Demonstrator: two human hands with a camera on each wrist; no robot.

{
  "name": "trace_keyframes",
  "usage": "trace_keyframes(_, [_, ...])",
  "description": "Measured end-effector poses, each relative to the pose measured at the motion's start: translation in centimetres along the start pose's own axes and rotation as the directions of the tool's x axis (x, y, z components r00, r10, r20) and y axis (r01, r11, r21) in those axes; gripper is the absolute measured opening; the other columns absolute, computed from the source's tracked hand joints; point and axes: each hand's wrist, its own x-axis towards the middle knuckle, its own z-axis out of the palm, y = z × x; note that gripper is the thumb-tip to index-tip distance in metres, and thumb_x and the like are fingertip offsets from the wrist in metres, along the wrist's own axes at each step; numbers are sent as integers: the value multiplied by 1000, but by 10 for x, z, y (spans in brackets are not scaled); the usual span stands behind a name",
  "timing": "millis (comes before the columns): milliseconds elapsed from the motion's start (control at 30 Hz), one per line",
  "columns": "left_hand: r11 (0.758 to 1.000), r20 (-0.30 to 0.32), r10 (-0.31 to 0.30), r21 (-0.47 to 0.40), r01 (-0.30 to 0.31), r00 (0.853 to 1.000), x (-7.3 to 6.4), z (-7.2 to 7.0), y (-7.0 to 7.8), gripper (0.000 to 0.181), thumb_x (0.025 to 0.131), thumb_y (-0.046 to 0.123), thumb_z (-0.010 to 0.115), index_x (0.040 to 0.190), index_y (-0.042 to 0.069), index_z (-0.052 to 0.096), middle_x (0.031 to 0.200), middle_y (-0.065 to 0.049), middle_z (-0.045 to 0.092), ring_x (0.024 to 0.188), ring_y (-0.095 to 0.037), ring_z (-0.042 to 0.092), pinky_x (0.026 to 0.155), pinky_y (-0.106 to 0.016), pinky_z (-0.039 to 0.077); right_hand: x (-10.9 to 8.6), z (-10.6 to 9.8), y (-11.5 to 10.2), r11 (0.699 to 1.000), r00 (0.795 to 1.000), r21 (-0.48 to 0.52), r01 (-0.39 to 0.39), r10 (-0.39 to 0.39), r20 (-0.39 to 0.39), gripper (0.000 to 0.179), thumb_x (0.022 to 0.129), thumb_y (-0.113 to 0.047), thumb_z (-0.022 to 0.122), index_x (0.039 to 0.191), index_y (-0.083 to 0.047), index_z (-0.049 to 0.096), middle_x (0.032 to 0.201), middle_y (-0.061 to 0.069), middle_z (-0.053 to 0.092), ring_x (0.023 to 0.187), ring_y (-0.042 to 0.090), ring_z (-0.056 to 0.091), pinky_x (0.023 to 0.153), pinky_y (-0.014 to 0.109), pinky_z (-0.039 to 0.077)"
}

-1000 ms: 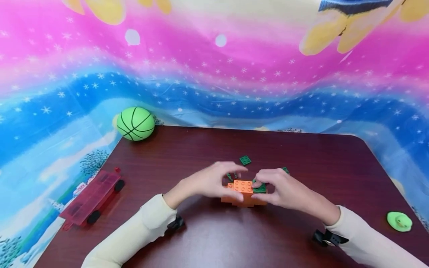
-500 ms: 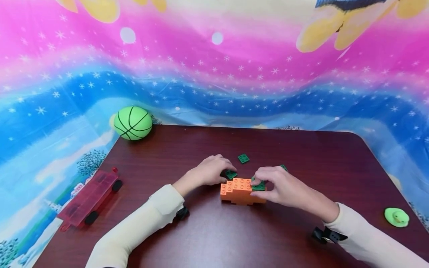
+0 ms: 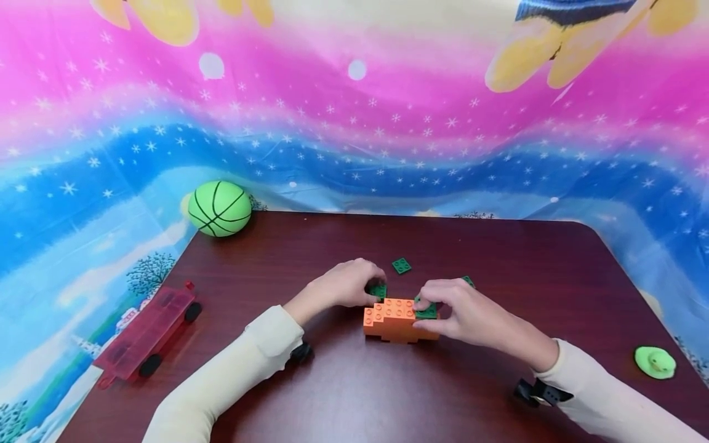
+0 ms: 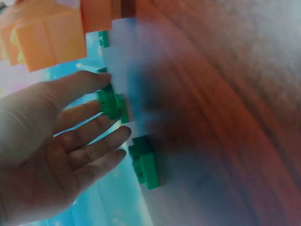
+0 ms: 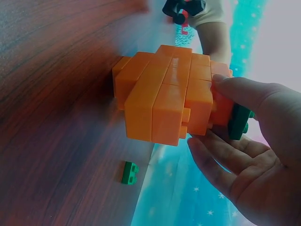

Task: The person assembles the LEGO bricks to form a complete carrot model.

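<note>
A stepped block of orange building bricks (image 3: 396,317) stands at the middle of the table, studs upward. A green brick (image 3: 425,307) sits at its right end. My right hand (image 3: 468,311) grips that end, thumb on the near side and fingers behind, as the right wrist view shows with the orange block (image 5: 164,94) and its green brick (image 5: 238,121). Behind the block's left end, my left hand (image 3: 346,283) pinches a small green brick (image 3: 379,291) between thumb and fingers. In the left wrist view this green brick (image 4: 108,101) is partly covered by the thumb.
A loose green brick (image 3: 401,266) lies behind the block; another green brick (image 3: 468,281) is half hidden by the right hand. A green ball (image 3: 220,208) sits at the back left corner, a translucent red toy wagon (image 3: 149,335) at the left edge, a green toy duck (image 3: 655,362) at the right.
My left hand has left the orange block's left end, moved back and taken hold of a green brick, which is now tilted. My right hand stays on the block's right end.
</note>
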Motion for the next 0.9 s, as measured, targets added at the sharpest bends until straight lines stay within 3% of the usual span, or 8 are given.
trace_keyframes(167, [980, -114, 46, -186, -67, 992, -11, -16, -5, 36, 91, 22, 76, 125, 10, 70, 113, -2, 70, 96, -16, 63, 86, -34, 57, 0, 1, 2, 1000, 1000, 3, 4, -4, -1, 22, 84, -17, 86, 88, -22, 65, 90, -11, 69, 71, -5, 57, 62, 27, 57])
trace_keyframes(300, [929, -187, 62, -348, -125, 981, -24, -28, -2, 34, 89, 21, 78, 121, 11, 71, 109, 0, 68, 92, -11, 67, 86, -33, 60, 0, 1, 3, 1000, 1000, 4, 14, -14, -11, 22, 84, -16, 86, 88, -22, 65, 90, -11, 70, 72, -5, 59, 64, 27, 57])
trace_keyframes(433, [875, -169, 118, -449, -183, 978, -42, -37, 9, 35, 89, 19, 79, 122, 13, 71, 113, 3, 70, 90, -6, 70, 89, -32, 60, 1, 1, 3, 1000, 1000, -12, 3, -3, 6, 17, 86, -18, 84, 96, -21, 71, 95, -10, 72, 76, -4, 61, 66, 25, 57])
trace_keyframes(533, [859, -168, 180, -453, -238, 969, -50, -38, 22, 35, 89, 16, 79, 123, 12, 72, 114, 1, 71, 89, -4, 71, 88, -33, 61, -1, -1, 1, 998, 999, -58, -6, 8, 34, 19, 88, -21, 83, 106, -20, 76, 98, -9, 72, 76, 0, 61, 66, 21, 55])
trace_keyframes(667, [863, -176, 236, -413, -289, 956, -57, -36, 32, 35, 89, 15, 79, 123, 9, 72, 113, -1, 73, 89, -3, 70, 85, -33, 62, 0, -3, 0, 995, 999, -100, 9, -4, 50, 22, 88, -22, 82, 109, -20, 77, 97, -9, 71, 73, 3, 59, 64, 18, 52])
trace_keyframes(900, [881, -157, 258, -367, -299, 953, -58, -34, 38, 33, 89, 15, 78, 121, 9, 74, 111, -1, 73, 88, -4, 67, 83, -33, 62, 0, -2, -1, 997, 999, -82, 11, -7, 47, 21, 86, -21, 84, 106, -20, 75, 98, -8, 73, 85, 0, 66, 71, 26, 60])
